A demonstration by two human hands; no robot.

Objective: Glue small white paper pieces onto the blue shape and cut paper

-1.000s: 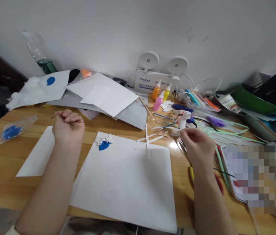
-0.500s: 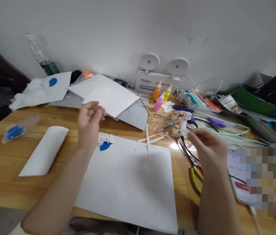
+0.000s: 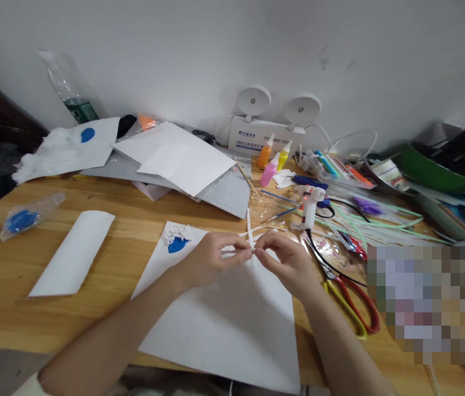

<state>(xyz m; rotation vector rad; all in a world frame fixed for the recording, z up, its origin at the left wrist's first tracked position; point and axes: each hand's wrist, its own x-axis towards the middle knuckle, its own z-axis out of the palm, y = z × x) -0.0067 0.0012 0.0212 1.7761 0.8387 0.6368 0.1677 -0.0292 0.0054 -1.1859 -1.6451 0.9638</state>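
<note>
Above the large white sheet [image 3: 219, 324], my left hand [image 3: 211, 256] and my right hand [image 3: 285, 261] meet fingertip to fingertip. Both are closed in a pinch; whatever lies between the fingers is too small to make out. Thin white paper strips [image 3: 249, 220] lie just behind the fingertips, partly covered by them. Near the sheet's upper left corner is a blue patch [image 3: 178, 245] with white crumbly bits [image 3: 176, 234] along its top. A white glue gun [image 3: 310, 208] stands beyond my right hand, its black cable running forward.
Pliers with red and yellow handles [image 3: 354, 308] lie right of my right forearm. A curved white paper piece [image 3: 73, 256] and a bag of blue material [image 3: 23, 220] are at left. Small paint bottles [image 3: 269, 169] and a twin-head lamp [image 3: 267, 135] stand at the back.
My hands were apart, the left raised over the sheet's back left and the right beside the glue gun. They have come together over the sheet near the strips.
</note>
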